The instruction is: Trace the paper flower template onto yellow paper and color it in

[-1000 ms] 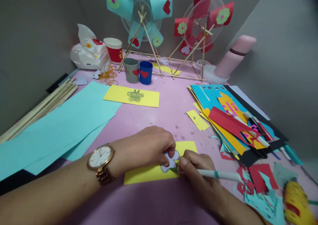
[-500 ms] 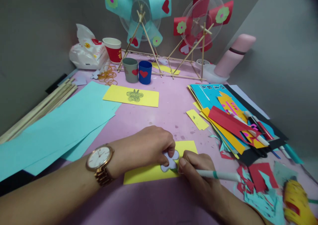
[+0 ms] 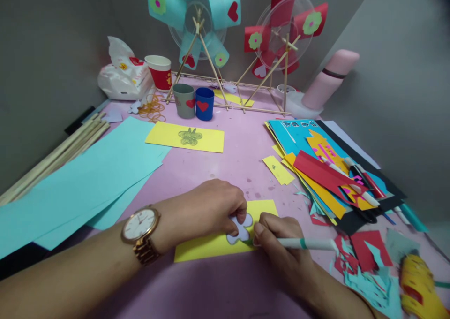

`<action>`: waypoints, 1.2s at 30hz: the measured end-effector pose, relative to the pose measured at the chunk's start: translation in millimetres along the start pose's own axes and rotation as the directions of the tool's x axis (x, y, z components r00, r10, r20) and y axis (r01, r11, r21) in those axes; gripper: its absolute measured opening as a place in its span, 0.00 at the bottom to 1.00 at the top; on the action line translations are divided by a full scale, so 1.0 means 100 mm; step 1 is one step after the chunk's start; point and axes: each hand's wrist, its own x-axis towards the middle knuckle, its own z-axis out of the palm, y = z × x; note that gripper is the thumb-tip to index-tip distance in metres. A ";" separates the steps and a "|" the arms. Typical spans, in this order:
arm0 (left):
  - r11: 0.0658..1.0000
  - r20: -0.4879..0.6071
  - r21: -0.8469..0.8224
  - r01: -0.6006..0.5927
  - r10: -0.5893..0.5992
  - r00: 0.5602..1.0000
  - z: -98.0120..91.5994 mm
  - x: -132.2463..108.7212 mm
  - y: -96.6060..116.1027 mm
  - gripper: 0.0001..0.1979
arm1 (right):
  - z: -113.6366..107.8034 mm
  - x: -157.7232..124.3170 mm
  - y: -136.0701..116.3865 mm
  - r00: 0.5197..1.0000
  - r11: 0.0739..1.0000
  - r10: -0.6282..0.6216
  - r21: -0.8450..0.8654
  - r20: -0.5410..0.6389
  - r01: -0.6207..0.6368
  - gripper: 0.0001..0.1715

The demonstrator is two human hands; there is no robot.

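Partly beneath left hand [image 3: 215, 210], pale cutout [image 3: 242, 231].

Presses a pale, lobed cutout [image 3: 242, 231] flat under left hand [image 3: 216, 207], on yellow paper [image 3: 207, 249]; in right hand [image 3: 280, 227], grips a white, green-banded marker [image 3: 318, 244], pointing toward the cutout.

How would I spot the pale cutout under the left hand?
On the pink table, find the yellow card beneath the left hand. On it, beside the right hand and its marker, lies the paper cutout. Its whitish colour, rounded lobes and dark edge stand out against the yellow around it.
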 end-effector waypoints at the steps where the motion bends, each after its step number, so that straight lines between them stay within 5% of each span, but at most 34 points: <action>1: 1.000 0.001 -0.001 -0.001 0.001 1.000 0.00 0.00 0.00 0.09 | 0.00 0.00 0.00 1.000 1.000 0.001 -0.003 -0.003 -0.001 0.18; 7: 1.000 0.004 -0.015 -0.010 0.010 1.000 0.02 0.00 -0.03 0.09 | 0.01 -0.01 0.05 0.995 0.987 0.098 0.128 -0.025 -0.094 0.19; 11: 1.000 -0.007 -0.015 -0.010 0.010 1.000 0.03 0.00 -0.05 0.08 | 0.05 -0.02 0.15 0.945 0.815 0.310 0.541 -0.102 -0.209 0.20; 15: 1.000 -0.013 -0.014 -0.007 0.007 1.000 0.02 -0.02 -0.03 0.08 | 0.04 0.01 0.18 0.927 0.723 0.352 0.666 -0.127 -0.184 0.19; 23: 1.000 -0.047 0.014 0.011 -0.011 0.999 0.04 -0.02 0.01 0.04 | 0.04 -0.14 0.06 0.904 0.758 0.400 0.609 -0.150 -0.234 0.09; 29: 1.000 -0.088 0.003 0.018 -0.017 0.996 0.09 -0.02 -0.01 0.03 | 0.08 -0.23 -0.01 0.974 0.943 0.221 0.263 -0.043 -0.202 0.08; 36: 1.000 -0.086 -0.019 0.025 -0.027 0.996 0.11 -0.02 -0.02 0.03 | 0.04 -0.17 -0.08 0.998 0.998 0.055 0.039 -0.037 -0.054 0.07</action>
